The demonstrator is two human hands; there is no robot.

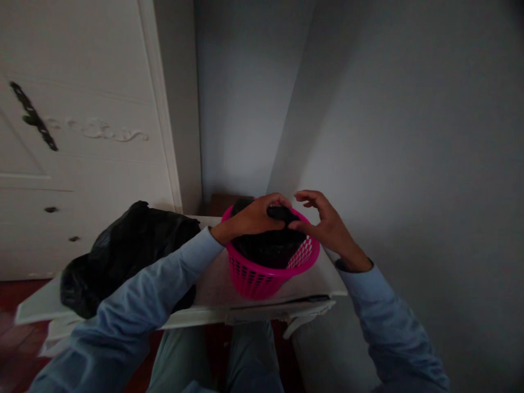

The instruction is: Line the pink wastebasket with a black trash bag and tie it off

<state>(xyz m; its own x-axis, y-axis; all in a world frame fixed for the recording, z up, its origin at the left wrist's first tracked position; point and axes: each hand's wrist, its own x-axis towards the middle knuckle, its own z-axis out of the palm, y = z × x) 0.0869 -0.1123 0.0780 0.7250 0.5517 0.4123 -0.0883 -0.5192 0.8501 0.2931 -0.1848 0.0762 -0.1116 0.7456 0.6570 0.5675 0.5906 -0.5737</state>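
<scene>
A pink plastic basket (256,278) with a perforated wall stands upright on a white table. Inside it sits a black plastic bag (266,248), part of it bunched up near the rim. My left hand (260,214) reaches over the basket's left side, its fingers and thumb curled around the bunched plastic. On the other side, my right hand (323,221) hovers at the right rim. Its thumb is against the plastic, while the fingers curve above and stay apart from the thumb. The lower part of the bag is hidden by the basket.
Another black plastic bag (135,245), large and crumpled, lies on the left of the white table (216,295). A white cabinet (102,164) with dark handles rises behind it. Grey walls (388,136) close in behind and to the right.
</scene>
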